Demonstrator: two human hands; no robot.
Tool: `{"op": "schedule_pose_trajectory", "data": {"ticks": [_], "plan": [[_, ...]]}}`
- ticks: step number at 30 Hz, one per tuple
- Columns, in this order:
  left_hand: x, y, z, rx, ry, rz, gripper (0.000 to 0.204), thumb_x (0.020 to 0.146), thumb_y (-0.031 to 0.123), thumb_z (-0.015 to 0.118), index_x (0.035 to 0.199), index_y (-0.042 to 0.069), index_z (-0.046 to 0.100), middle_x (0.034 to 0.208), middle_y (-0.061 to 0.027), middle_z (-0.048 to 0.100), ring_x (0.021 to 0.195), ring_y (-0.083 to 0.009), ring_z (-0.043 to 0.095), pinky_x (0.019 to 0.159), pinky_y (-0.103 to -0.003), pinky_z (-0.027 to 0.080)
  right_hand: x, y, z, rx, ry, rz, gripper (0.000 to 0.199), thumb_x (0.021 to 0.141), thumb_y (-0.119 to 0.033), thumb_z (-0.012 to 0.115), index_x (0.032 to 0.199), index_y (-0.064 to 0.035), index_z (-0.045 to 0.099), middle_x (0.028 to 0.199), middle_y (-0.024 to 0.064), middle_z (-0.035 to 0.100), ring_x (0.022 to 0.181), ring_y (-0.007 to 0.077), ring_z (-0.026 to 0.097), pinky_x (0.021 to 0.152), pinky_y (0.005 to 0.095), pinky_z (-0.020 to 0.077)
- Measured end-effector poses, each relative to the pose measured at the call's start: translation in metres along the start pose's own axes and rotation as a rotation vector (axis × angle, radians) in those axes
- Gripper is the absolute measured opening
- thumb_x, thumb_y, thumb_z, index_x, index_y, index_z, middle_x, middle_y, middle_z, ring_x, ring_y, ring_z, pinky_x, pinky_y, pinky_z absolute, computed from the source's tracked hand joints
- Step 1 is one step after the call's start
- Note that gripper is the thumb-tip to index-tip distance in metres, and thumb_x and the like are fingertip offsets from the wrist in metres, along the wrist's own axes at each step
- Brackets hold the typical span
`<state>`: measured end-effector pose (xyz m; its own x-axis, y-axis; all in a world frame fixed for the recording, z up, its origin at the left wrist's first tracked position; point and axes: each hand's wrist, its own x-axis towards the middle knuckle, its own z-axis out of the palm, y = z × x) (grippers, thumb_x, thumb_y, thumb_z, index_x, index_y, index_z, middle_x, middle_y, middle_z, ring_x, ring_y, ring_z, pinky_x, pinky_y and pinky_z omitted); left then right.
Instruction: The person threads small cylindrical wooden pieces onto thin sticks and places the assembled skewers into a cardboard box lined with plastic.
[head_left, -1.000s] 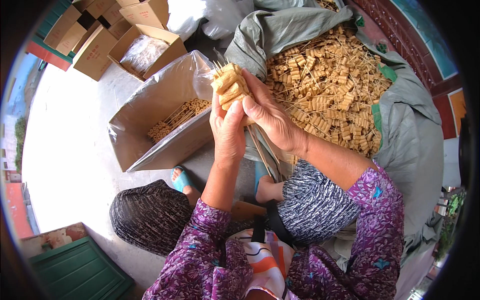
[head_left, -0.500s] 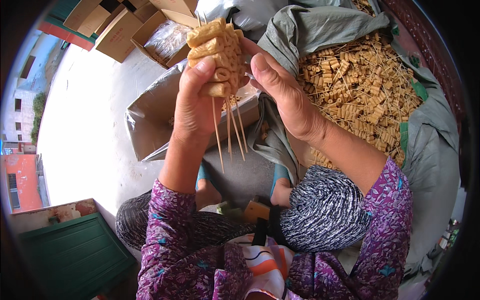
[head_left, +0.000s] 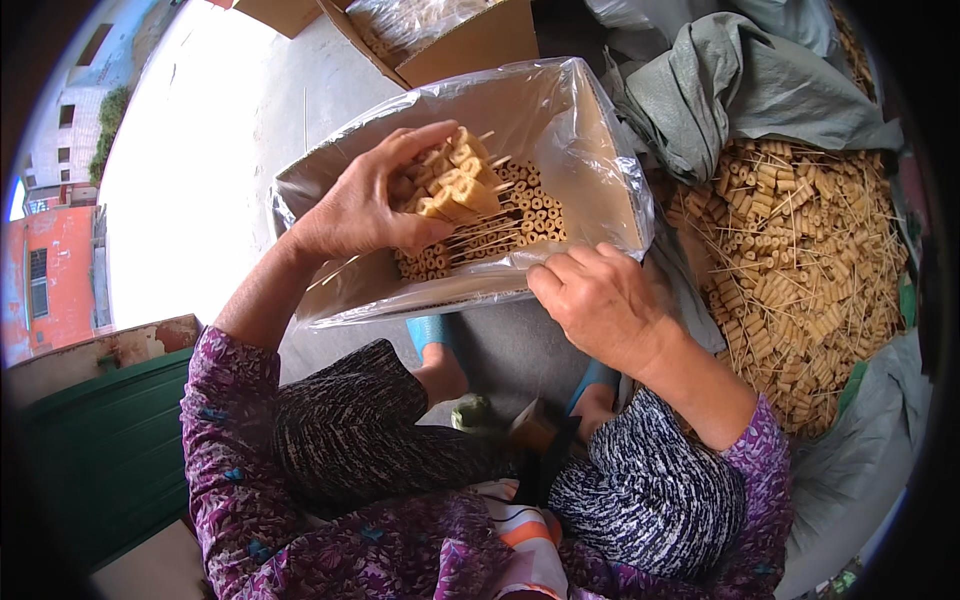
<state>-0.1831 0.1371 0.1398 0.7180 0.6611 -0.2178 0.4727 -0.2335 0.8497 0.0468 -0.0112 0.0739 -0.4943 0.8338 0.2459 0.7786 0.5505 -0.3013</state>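
Note:
My left hand (head_left: 345, 210) is closed round a bundle of skewered tan rolls (head_left: 462, 185). The bundle is tilted over a cardboard box (head_left: 490, 112), thin sticks poking out of it on both sides. Inside the box lie more skewered rolls (head_left: 540, 215), packed with their round hollow ends up. A clear plastic liner (head_left: 605, 160) covers the box walls and folds over the rim. My right hand (head_left: 605, 305) has its fingers curled over the near right rim, gripping the lined edge; its fingertips are partly hidden.
To the right, a big grey-green sack (head_left: 775, 110) gapes open on a heap of loose skewered rolls (head_left: 800, 270). Another carton (head_left: 470, 45) with plastic inside stands beyond the box. My knees and feet are just below the box. A green panel (head_left: 110, 440) lies at the left.
The bundle, raised between both hands before, has come down over the box in my left hand. My right hand has left it for the box's near rim. The view has shifted too.

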Motion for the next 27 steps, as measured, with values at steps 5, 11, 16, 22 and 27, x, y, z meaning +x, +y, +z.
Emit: {"op": "schedule_pose_trajectory", "data": {"ticks": [5, 11, 16, 22, 27], "plan": [[0.008, -0.047, 0.038, 0.616, -0.101, -0.034, 0.091, 0.062, 0.028, 0.079, 0.142, 0.008, 0.041, 0.133, -0.0195, 0.047, 0.123, -0.0344, 0.048, 0.106, -0.042, 0.04, -0.018, -0.007, 0.003, -0.006, 0.245, -0.05, 0.01, 0.072, -0.012, 0.061, 0.08, -0.0058, 0.06, 0.068, 0.0002, 0.053, 0.065, 0.0141, 0.054, 0.06, 0.0257, 0.0418], [0.004, -0.104, 0.076, 0.676, -0.098, -0.025, 0.089, 0.063, 0.031, 0.079, 0.142, 0.012, 0.041, 0.135, -0.0181, 0.045, 0.123, -0.0376, 0.046, 0.104, -0.044, 0.041, -0.017, -0.011, 0.0, -0.016, 0.249, -0.089, 0.015, 0.07, -0.011, 0.061, 0.082, -0.0022, 0.061, 0.069, 0.0022, 0.052, 0.065, 0.0153, 0.053, 0.062, 0.0261, 0.0433], [0.0, -0.139, 0.102, 0.724, -0.002, 0.065, 0.087, 0.061, 0.024, 0.078, 0.141, 0.018, 0.043, 0.133, -0.0149, 0.044, 0.12, -0.0359, 0.046, 0.099, -0.046, 0.045, -0.015, -0.012, -0.002, -0.012, 0.265, -0.098, 0.017, 0.072, -0.01, 0.061, 0.086, -0.0015, 0.062, 0.073, 0.0044, 0.057, 0.068, 0.0171, 0.056, 0.066, 0.0279, 0.0472], [-0.007, -0.156, 0.1, 0.787, -0.045, 0.179, 0.087, 0.066, 0.02, 0.076, 0.144, 0.021, 0.04, 0.136, -0.0179, 0.04, 0.122, -0.0383, 0.043, 0.099, -0.048, 0.043, -0.015, -0.014, -0.004, -0.023, 0.227, -0.1, 0.018, 0.074, -0.008, 0.063, 0.091, -0.0021, 0.062, 0.077, 0.0056, 0.06, 0.072, 0.0185, 0.06, 0.073, 0.0315, 0.0512], [-0.006, -0.154, 0.102, 0.83, -0.098, 0.165, 0.093, 0.067, 0.018, 0.076, 0.149, 0.022, 0.032, 0.145, -0.0197, 0.031, 0.132, -0.04, 0.034, 0.105, -0.051, 0.037, -0.018, -0.015, -0.005, -0.026, 0.21, -0.1, 0.02, 0.076, -0.009, 0.066, 0.095, -0.0019, 0.065, 0.083, 0.0067, 0.064, 0.076, 0.0205, 0.064, 0.075, 0.0339, 0.0524]]}}
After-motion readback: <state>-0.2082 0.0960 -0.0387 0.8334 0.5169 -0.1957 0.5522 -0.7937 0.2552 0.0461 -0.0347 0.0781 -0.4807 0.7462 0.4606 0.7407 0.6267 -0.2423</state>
